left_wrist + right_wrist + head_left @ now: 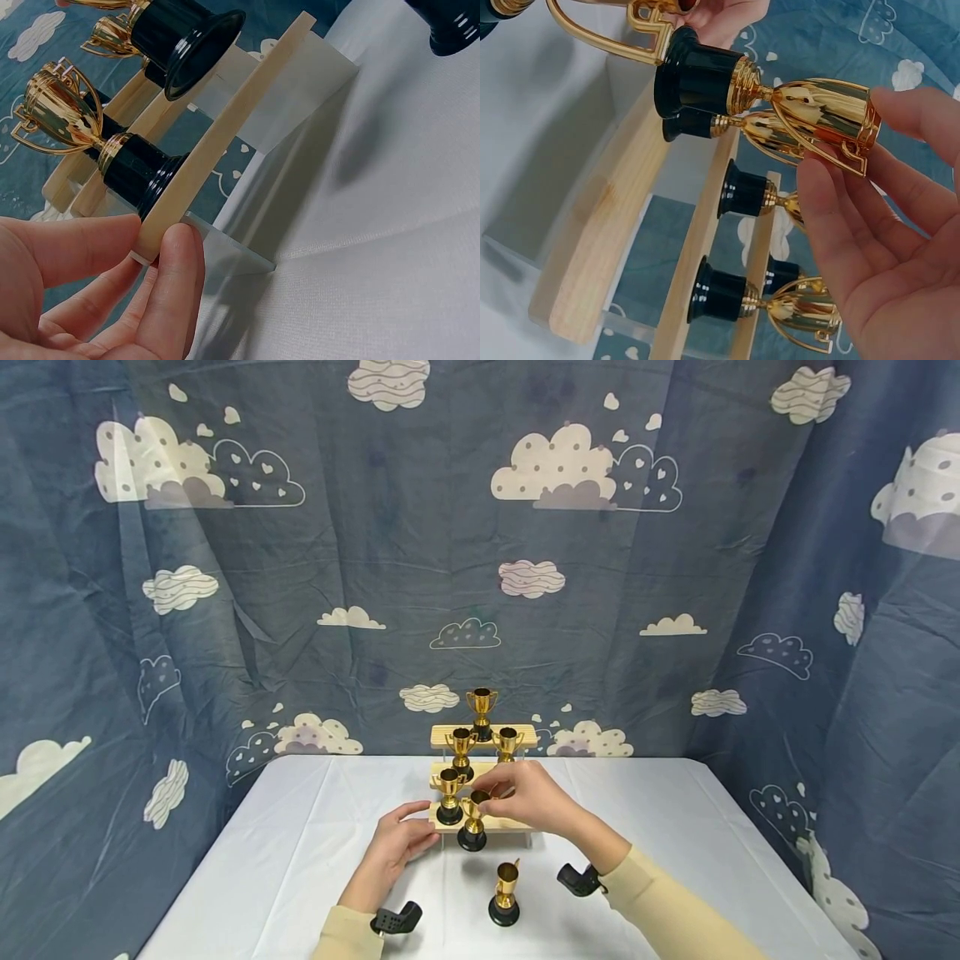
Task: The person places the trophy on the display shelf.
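Note:
My right hand (528, 795) pinches a small gold trophy cup (472, 832) with a black base near its rim. That cup (817, 112) is in front of the lowest step of a three-step wooden display stand (506, 821), its base apart from the board. Thumb and fingers of my left hand (396, 845) grip the left end of the lowest step (217, 142). Beside that end stands another trophy cup (448, 795). Two cups, one on the left (461, 750) and one on the right (507, 743), are on the middle step, the right one partly hidden by my right hand.
A single trophy cup (482, 710) tops the highest step. Another cup (506, 893) stands upright on the white-covered table (300, 860), in front of the stand between my forearms. Blue cloud-patterned fabric (420, 543) hangs behind and at both sides.

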`<state>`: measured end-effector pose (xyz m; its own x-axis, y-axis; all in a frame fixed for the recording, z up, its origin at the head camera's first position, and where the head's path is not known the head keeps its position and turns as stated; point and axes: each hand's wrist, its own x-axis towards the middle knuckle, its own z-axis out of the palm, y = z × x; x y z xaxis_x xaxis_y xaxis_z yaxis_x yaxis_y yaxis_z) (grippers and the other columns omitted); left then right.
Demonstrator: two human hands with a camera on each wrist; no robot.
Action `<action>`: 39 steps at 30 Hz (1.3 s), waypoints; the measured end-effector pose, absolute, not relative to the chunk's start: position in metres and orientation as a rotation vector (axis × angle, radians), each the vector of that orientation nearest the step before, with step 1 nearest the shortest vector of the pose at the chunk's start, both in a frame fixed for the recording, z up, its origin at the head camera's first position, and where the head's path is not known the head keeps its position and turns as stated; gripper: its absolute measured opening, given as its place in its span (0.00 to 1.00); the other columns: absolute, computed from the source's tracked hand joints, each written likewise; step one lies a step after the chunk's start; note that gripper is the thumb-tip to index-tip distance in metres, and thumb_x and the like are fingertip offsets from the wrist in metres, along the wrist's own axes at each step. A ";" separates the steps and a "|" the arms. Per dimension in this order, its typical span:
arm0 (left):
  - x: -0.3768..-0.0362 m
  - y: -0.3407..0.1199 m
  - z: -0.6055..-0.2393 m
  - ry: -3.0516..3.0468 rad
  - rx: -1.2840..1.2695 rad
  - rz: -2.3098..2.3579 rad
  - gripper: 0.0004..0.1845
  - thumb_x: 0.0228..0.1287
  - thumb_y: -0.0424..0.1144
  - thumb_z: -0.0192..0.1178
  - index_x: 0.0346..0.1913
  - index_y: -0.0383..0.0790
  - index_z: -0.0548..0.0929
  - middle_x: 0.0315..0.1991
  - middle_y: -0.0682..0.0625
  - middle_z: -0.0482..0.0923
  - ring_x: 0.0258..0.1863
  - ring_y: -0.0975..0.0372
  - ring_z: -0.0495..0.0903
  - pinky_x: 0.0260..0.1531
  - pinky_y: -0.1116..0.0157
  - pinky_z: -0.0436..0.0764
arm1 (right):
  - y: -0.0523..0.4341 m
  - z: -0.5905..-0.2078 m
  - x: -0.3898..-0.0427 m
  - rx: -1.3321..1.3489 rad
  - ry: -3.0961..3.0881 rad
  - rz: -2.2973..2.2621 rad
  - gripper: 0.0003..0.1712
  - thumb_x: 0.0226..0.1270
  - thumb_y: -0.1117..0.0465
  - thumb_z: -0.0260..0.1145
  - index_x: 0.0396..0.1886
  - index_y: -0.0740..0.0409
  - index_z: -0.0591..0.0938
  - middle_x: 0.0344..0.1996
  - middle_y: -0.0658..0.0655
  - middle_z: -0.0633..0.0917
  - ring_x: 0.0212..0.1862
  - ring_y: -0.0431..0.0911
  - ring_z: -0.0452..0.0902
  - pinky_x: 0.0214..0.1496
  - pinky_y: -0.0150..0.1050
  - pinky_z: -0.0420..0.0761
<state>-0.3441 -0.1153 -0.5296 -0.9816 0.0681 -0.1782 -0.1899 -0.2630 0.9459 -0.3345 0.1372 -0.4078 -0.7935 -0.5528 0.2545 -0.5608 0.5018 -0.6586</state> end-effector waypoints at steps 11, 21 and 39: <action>-0.345 -0.114 -0.531 1.803 -0.126 2.393 0.30 0.59 0.21 0.62 0.66 0.25 0.72 0.45 0.35 0.82 0.35 0.57 0.86 0.42 0.62 0.89 | 0.139 -0.403 -0.335 0.959 -2.695 1.162 0.16 0.61 0.57 0.75 0.50 0.49 0.88 0.40 0.43 0.88 0.38 0.39 0.84 0.39 0.35 0.86; -0.345 -0.115 -0.531 1.794 -0.113 2.402 0.29 0.58 0.21 0.62 0.65 0.25 0.73 0.45 0.35 0.82 0.35 0.57 0.86 0.42 0.62 0.89 | 0.140 -0.403 -0.340 0.884 -2.689 1.159 0.17 0.62 0.57 0.75 0.51 0.51 0.88 0.43 0.43 0.88 0.40 0.40 0.84 0.39 0.37 0.86; -0.344 -0.115 -0.531 1.805 -0.133 2.387 0.30 0.59 0.21 0.63 0.66 0.26 0.72 0.47 0.32 0.79 0.35 0.56 0.86 0.43 0.61 0.89 | 0.139 -0.404 -0.350 0.763 -2.724 1.213 0.16 0.62 0.58 0.74 0.51 0.50 0.88 0.40 0.47 0.89 0.37 0.39 0.84 0.37 0.37 0.86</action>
